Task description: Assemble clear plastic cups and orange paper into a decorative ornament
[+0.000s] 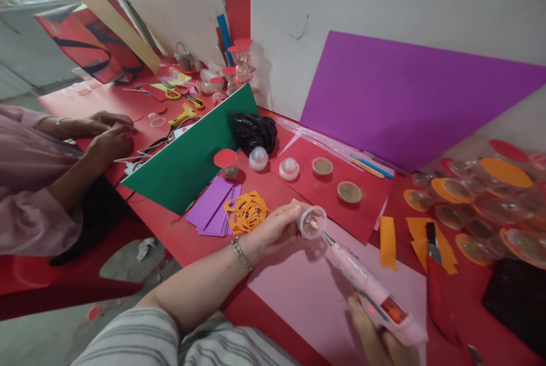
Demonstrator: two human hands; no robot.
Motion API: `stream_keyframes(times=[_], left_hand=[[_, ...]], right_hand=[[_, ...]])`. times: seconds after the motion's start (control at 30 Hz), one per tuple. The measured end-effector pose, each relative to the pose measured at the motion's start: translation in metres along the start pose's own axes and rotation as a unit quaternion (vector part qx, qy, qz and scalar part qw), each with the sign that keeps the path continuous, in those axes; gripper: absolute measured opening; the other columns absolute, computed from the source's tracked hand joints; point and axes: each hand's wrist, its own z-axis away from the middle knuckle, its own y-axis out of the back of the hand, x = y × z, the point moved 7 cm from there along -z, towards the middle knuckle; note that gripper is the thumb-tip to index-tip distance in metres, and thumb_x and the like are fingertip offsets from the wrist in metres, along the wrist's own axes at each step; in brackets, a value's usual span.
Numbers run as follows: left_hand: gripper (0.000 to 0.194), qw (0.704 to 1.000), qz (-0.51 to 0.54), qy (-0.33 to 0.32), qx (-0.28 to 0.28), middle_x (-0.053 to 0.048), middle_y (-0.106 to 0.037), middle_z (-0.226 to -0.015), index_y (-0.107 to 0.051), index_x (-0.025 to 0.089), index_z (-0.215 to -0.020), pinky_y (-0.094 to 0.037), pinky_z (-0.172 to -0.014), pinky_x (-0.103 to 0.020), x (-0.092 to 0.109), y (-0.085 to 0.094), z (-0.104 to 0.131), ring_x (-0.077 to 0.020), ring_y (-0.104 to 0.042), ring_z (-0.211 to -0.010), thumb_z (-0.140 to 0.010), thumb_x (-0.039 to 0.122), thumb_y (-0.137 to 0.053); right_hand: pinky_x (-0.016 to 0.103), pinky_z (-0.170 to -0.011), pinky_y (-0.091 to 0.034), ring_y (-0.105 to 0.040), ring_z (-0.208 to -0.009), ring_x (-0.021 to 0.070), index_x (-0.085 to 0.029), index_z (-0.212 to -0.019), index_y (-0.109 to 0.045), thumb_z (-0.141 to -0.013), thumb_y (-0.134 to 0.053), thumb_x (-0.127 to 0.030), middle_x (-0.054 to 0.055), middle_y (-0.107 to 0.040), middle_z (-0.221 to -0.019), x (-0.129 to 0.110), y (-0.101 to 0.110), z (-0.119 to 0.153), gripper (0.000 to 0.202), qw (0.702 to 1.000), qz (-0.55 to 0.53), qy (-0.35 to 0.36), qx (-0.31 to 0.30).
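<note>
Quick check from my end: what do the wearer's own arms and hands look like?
Both hands are bare, with no gloves. The left hand has a metallic linked band at its wrist, watch or bracelet I can't tell. A pale sleeve with dark stripes covers that upper arm. The right hand shows only partly; its wrist and sleeve are out of frame.

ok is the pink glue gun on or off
On, it seems: a small red light glows on the side of the pink glue gun, held in the right hand.
</note>
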Motion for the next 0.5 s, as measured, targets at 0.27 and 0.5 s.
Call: stream_keyframes(times=[0.27,0.5], left_hand=[[0.048,0.999,-0.023,0.016,-0.015,-0.007,-0.07,-0.084,-0.077,0.011,-0.096,-0.048,-0.075,-0.026,-0.004,0.002,0.0,-0.0145,-0.063,-0.075,-0.076,0.053,-0.084],[0.049,0.998,-0.032,0.05,-0.032,-0.007,-0.07,-0.081,-0.077,0.012,-0.092,-0.049,-0.07,-0.026,-0.011,0.003,0.0,-0.0144,-0.063,-0.071,-0.07,0.054,-0.087]], right_hand=[[0.025,-0.061,-0.057,-0.072,-0.065,0.0185,-0.025,-0.094,-0.081,-0.096,-0.06,-0.028,0.006,-0.078,-0.08,0.008,0.009,-0.004,0.021,0.998,-0.017,-0.047,0.039],[0.023,-0.056,-0.056,-0.072,-0.066,0.0184,-0.026,-0.096,-0.082,-0.095,-0.062,-0.025,0.006,-0.078,-0.081,0.009,0.014,0.003,0.02,0.997,-0.017,-0.029,0.063]])
